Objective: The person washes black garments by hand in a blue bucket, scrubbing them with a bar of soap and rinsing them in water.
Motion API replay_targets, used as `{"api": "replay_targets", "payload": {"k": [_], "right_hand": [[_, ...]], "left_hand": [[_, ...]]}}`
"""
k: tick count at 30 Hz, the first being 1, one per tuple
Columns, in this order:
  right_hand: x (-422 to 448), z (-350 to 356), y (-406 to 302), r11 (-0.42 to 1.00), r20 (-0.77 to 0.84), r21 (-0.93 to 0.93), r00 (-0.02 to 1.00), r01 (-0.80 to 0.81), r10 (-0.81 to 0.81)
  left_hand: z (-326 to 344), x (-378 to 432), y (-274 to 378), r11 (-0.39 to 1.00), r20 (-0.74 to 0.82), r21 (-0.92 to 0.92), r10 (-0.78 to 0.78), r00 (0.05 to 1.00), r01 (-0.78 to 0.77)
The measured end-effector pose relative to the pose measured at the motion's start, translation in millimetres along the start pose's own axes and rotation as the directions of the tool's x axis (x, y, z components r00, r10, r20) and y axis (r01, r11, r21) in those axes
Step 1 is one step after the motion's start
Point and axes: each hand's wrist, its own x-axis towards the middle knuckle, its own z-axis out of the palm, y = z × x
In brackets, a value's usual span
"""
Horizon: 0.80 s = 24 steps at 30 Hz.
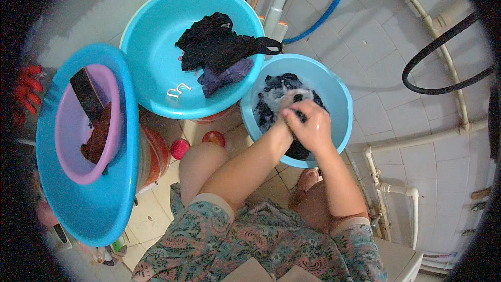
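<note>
A light blue plastic basin [343,119] holds dark wet cloth [268,115] in sudsy water. My left hand [289,100] is low over the water, blurred and partly hidden by suds and my other hand, with black cloth showing between its fingers. Pressed against it, my right hand [312,124] is closed around black cloth, part of which hangs below it near the basin's front rim. In the larger turquoise basin [156,47], up and to the left, lie a black garment [219,47], a purple-grey cloth [225,76] and white plastic hooks [178,91].
At left, a blue basin [94,219] holds a pink basin [88,176] with brown cloth [100,137] and a dark flat object [86,92]. Red gloves [27,90] hang beyond. A blue hose [332,13], black hose [415,62] and white pipes [415,141] line the tiled wall.
</note>
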Motion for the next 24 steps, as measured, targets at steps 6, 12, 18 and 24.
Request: {"api": "replay_targets", "payload": {"k": [6, 12, 18, 24], "right_hand": [[21.4, 9.2, 56.8, 0.926, -0.092, -0.18, 0.943, -0.331, 0.319], [19.5, -1.3, 118.4, 0.886, -0.384, -0.244, 0.878, -0.394, 0.285], [-12.7, 43.4, 143.6, 0.806, 0.282, -0.59, 0.949, 0.055, 0.141], [-11.4, 44.6, 126.8, 0.755, 0.599, -0.651, 0.663, 0.078, 0.448]], "left_hand": [[7.7, -0.2, -22.4, 0.967, -0.326, 0.248, 0.028, 0.945, 0.057], [17.9, 6.6, 6.3, 0.88, -0.444, 0.458, 0.101, 0.89, 0.128], [15.6, 5.0, 17.7, 0.877, -0.524, 0.478, 0.243, 0.816, 0.045], [4.5, 3.3, 18.9, 0.888, -0.445, 0.458, 0.191, 0.875, 0.039]]}}
